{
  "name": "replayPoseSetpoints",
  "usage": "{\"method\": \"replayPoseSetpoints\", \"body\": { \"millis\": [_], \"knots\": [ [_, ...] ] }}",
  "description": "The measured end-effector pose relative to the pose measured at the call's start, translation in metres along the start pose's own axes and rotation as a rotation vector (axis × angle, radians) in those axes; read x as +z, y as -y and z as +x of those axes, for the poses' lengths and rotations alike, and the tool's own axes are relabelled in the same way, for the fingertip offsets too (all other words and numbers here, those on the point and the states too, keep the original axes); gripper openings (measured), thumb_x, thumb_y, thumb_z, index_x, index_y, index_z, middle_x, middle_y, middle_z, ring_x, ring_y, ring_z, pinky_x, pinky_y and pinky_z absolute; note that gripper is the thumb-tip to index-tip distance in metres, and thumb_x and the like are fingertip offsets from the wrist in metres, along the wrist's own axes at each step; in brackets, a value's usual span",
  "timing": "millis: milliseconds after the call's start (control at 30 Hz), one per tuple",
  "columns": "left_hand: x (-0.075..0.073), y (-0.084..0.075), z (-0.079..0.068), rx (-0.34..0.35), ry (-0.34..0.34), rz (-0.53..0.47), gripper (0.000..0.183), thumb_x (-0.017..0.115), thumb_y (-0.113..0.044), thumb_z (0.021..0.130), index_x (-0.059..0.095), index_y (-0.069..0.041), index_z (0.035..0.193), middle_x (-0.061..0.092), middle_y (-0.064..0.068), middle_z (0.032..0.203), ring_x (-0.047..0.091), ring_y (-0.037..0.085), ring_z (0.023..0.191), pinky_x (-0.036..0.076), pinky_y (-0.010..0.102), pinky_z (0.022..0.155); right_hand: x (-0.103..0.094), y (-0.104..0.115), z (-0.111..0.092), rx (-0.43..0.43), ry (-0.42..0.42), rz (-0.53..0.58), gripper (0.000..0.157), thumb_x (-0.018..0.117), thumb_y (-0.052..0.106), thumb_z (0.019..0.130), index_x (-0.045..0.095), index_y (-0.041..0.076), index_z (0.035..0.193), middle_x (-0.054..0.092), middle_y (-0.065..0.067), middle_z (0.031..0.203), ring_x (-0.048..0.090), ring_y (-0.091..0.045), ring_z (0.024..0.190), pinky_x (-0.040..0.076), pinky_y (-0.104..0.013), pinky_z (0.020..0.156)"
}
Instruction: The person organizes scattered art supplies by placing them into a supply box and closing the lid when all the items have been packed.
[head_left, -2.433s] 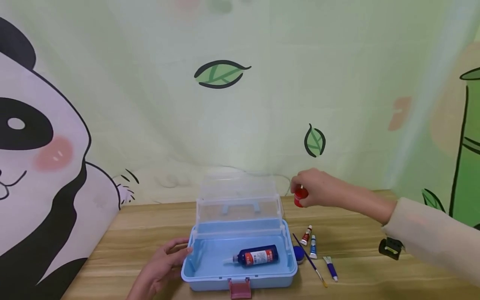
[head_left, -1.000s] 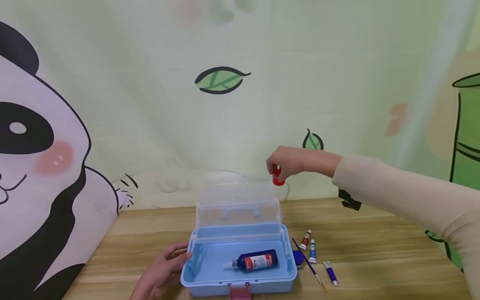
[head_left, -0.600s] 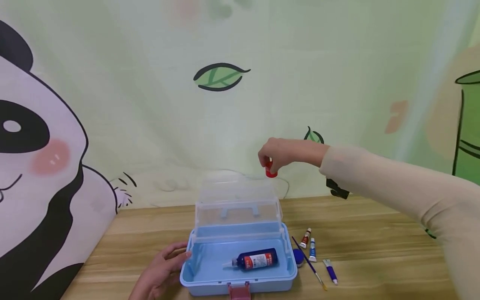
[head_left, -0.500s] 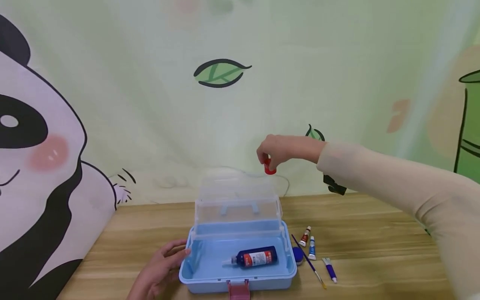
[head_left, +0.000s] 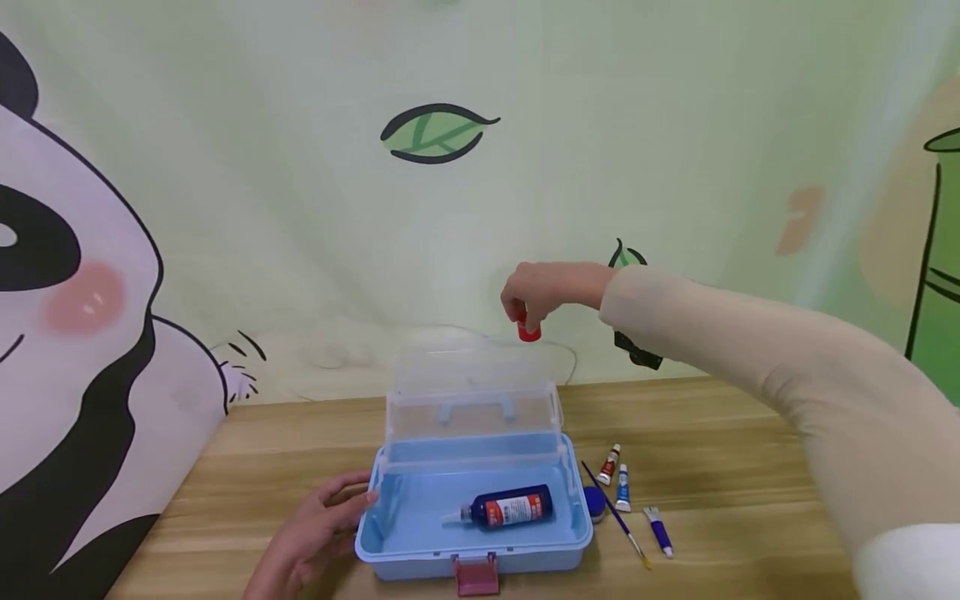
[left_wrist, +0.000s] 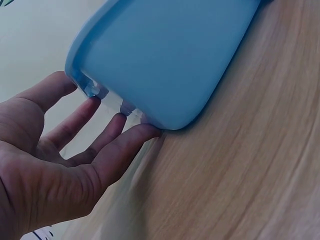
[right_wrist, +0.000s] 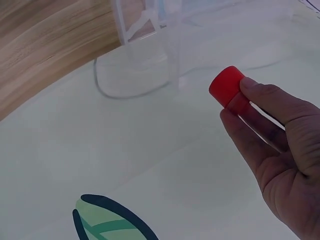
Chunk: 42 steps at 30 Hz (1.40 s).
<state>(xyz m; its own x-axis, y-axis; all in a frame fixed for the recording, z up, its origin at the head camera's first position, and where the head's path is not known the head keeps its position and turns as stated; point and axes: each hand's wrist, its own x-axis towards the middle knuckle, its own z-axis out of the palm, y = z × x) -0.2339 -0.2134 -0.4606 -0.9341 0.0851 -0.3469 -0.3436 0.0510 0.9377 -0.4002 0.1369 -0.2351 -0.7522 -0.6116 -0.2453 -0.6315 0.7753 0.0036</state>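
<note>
Bottle (head_left: 517, 507) in box (head_left: 405, 570). My right grip (head_left: 537, 288) pinches the red pot (head_left: 530, 333), unplaced; relaxed left grip (head_left: 313, 528) touches the box. Outside, 3 o'clock: tubes (head_left: 657, 531), brush (head_left: 617, 516), blue pot (head_left: 594, 502).

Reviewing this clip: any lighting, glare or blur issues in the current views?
Head: light fairly even, pale streak down the backdrop's right, fine print on the bottle unreadable; left wrist: left hand dim, soft shadow on the table; right wrist: right hand shaded, red jar reasonably sharp.
</note>
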Motion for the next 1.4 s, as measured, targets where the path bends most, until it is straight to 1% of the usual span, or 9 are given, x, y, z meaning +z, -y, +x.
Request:
{"method": "replayPoseSetpoints", "body": {
  "millis": [167,367,733,833,967,1067,1200,1300,1400],
  "knots": [
    [0.0,0.003,-0.005,-0.012,0.034,-0.014,0.061,0.075,-0.027,0.094,0.05,-0.004,0.144,0.048,0.027,0.146,0.065,0.029,0.103,0.058,0.051,0.083,0.005,-0.002,0.01,0.012,0.063,0.0,0.02,0.077,0.012,0.09,0.069,0.007,0.108,0.067,-0.007,0.106,0.066,-0.023,0.089,0.057,-0.034,0.081],
    [0.003,0.002,-0.005,0.032,0.088,-0.05,0.06,0.074,-0.025,0.095,0.047,-0.004,0.145,0.046,0.026,0.147,0.065,0.028,0.106,0.058,0.049,0.083,0.009,-0.002,0.015,0.037,0.07,-0.034,0.019,0.078,0.012,0.089,0.068,0.008,0.105,0.068,-0.006,0.103,0.065,-0.023,0.089,0.057,-0.034,0.081],
    [-0.003,0.006,-0.016,0.0,0.059,-0.034,0.058,0.074,-0.022,0.095,0.049,-0.004,0.143,0.049,0.025,0.145,0.065,0.028,0.102,0.058,0.049,0.08,0.033,0.003,0.026,0.006,0.132,-0.028,0.016,0.076,0.01,0.089,0.067,0.008,0.102,0.068,-0.005,0.101,0.065,-0.02,0.083,0.056,-0.034,0.08],
    [-0.003,0.006,-0.018,0.003,0.056,-0.038,0.057,0.074,-0.022,0.095,0.049,-0.004,0.143,0.05,0.025,0.144,0.066,0.028,0.102,0.058,0.049,0.081,0.036,0.002,0.027,0.022,0.141,-0.006,0.016,0.076,0.01,0.089,0.068,0.008,0.103,0.068,-0.005,0.102,0.066,-0.02,0.082,0.056,-0.033,0.078],
    [-0.002,0.005,-0.016,-0.002,0.04,-0.036,0.059,0.075,-0.022,0.094,0.049,-0.004,0.143,0.051,0.025,0.142,0.065,0.028,0.101,0.058,0.049,0.082,0.035,-0.002,0.026,0.073,0.145,0.072,0.021,0.077,0.009,0.089,0.068,0.006,0.107,0.067,-0.008,0.107,0.068,-0.023,0.087,0.058,-0.032,0.076],
    [-0.001,0.005,-0.013,-0.008,0.03,-0.028,0.06,0.077,-0.024,0.092,0.05,-0.005,0.143,0.051,0.025,0.142,0.065,0.028,0.101,0.058,0.049,0.082,0.034,-0.005,0.019,0.095,0.116,0.128,0.025,0.077,0.009,0.089,0.067,0.004,0.112,0.067,-0.01,0.112,0.069,-0.026,0.092,0.059,-0.031,0.076],
    [0.0,0.006,-0.01,-0.004,0.015,-0.015,0.059,0.077,-0.023,0.092,0.051,-0.005,0.142,0.052,0.025,0.14,0.065,0.028,0.099,0.058,0.049,0.08,0.039,-0.01,0.002,0.091,0.044,0.162,0.024,0.075,0.008,0.091,0.068,0.002,0.113,0.067,-0.013,0.111,0.069,-0.026,0.09,0.058,-0.032,0.076],
    [-0.003,0.006,-0.008,0.006,0.024,-0.008,0.058,0.076,-0.022,0.093,0.051,-0.004,0.142,0.053,0.025,0.14,0.066,0.028,0.098,0.058,0.049,0.08,0.052,-0.016,-0.016,0.092,-0.018,0.153,0.021,0.073,0.006,0.091,0.069,0.002,0.111,0.067,-0.012,0.107,0.066,-0.024,0.088,0.057,-0.033,0.078],
    [-0.003,0.007,-0.006,0.011,0.045,-0.009,0.058,0.076,-0.023,0.093,0.051,-0.005,0.142,0.052,0.024,0.14,0.066,0.028,0.099,0.058,0.049,0.081,0.072,-0.022,-0.039,0.084,-0.067,0.128,0.016,0.073,0.005,0.091,0.069,0.003,0.106,0.068,-0.01,0.1,0.063,-0.023,0.089,0.056,-0.035,0.079]
  ]
}}
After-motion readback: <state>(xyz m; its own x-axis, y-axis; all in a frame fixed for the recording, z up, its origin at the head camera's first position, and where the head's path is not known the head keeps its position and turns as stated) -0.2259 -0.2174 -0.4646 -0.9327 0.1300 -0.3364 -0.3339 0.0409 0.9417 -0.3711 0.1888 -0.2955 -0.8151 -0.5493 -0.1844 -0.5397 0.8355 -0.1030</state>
